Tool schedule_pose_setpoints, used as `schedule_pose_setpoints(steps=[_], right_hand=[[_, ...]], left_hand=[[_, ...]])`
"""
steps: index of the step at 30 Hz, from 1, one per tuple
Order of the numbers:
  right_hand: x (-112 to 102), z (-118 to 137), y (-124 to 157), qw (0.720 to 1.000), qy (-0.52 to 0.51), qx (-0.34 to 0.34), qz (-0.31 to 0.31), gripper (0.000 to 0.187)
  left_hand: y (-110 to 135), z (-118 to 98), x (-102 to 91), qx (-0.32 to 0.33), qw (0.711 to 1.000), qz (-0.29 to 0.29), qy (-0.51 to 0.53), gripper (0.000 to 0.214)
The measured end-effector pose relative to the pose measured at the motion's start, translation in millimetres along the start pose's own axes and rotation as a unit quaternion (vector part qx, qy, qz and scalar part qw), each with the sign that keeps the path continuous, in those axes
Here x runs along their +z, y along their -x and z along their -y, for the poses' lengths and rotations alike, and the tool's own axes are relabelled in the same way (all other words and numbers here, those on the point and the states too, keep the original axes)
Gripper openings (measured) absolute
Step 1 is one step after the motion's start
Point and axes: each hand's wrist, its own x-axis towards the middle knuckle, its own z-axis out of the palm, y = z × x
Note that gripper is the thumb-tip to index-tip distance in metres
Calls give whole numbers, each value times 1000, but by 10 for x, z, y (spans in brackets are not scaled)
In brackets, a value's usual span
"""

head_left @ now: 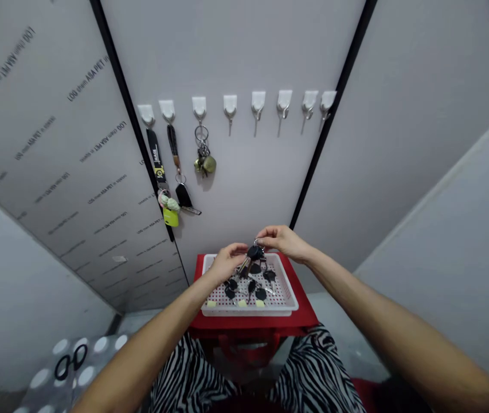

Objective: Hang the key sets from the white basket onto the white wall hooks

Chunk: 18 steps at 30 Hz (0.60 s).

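Note:
My right hand pinches the ring of a bunch of keys between thumb and fingertips. The bunch has black heads and metal blades, and it hangs over a white perforated plastic basket. Close on the bunch's left is my left hand, its fingers stretched out and apart; whether they touch the keys I cannot tell. Several black-headed keys lie in the basket, along with small pale yellow pieces near its front edge.
Under the basket is a red cloth-like surface. White hooks line the wall; the left ones hold a black strap with a green tag, a braided key fob and a brass-coloured key bunch. Black-handled scissors lie at lower left.

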Motion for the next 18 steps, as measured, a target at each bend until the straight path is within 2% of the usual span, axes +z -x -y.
schedule_pose_setpoints(steps=[3, 6, 10, 14, 18], right_hand=[[16, 151, -65, 998, -54, -4, -29, 10], [34, 247, -133, 994, -94, -5, -52, 10], [87, 309, -209, 982, -171, -17, -81, 9], [172, 314, -261, 961, -249, -4, -116, 11], [283, 280, -279, 944, -302, 1, -134, 14]], left_hand=[[-10, -193, -3, -42, 994, 10, 104, 21], [4, -302, -52, -79, 975, 38, 206, 34], [25, -311, -89, -57, 957, 56, 279, 41], [-18, -203, -44, -37, 966, -33, 254, 39], [-100, -138, 39, -38, 962, -98, 253, 24]])
